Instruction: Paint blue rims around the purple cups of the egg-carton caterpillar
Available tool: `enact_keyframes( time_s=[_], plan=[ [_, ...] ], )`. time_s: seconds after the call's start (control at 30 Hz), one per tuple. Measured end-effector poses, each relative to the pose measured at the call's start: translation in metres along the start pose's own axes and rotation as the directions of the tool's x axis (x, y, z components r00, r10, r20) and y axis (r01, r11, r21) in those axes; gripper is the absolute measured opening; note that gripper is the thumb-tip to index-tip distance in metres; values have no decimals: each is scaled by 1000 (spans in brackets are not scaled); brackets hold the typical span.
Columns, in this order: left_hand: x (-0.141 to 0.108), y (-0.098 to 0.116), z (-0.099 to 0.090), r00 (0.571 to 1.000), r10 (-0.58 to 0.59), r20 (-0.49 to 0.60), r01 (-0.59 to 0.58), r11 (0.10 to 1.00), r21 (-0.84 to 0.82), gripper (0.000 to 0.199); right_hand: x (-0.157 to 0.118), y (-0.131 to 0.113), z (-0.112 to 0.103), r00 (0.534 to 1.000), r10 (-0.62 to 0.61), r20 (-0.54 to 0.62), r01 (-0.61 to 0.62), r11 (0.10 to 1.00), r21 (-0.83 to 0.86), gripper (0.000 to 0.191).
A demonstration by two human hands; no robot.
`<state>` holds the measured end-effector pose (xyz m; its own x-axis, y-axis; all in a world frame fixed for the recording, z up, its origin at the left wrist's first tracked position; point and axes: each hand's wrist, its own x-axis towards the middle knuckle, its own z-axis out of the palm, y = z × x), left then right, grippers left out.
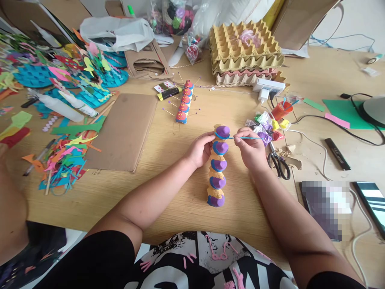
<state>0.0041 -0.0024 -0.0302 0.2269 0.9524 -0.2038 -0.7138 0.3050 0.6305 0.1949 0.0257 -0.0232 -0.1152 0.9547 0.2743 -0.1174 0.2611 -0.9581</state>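
A strip of egg-carton cups (218, 165), painted purple, blue and yellow, lies on the wooden table, pointing away from me. My left hand (202, 149) holds its far end from the left side, fingers partly hidden behind it. In my right hand (250, 149), a thin blue stick (248, 138) is pinched between thumb and fingers, its left tip at the blue rim of the farthest cup. Beyond my left hand sits a finished-looking strip (184, 102) in red, blue and yellow, with purple-tipped pins sticking out.
Egg trays (246, 56) are stacked at the back. Brown cardboard (123, 132) and colourful scraps (67, 156) lie left. To the right are scissors (279, 162), an orange cup (281, 110), a power strip (270, 85) and a phone (371, 202). Another person's arm (12, 204) shows far left.
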Motion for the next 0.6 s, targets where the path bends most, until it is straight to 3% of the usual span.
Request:
enact_keyframes(
  time_s=[0.3,0.6],
  plan=[
    [-2,5,4,989,-81,-125,63,988,-141,9,-1,2,1,999,-31,20,33,991,-132,40],
    [-3,8,9,988,-109,-107,91,983,-162,28,-7,2,6,996,-63,60,74,975,-212,41]
  ],
)
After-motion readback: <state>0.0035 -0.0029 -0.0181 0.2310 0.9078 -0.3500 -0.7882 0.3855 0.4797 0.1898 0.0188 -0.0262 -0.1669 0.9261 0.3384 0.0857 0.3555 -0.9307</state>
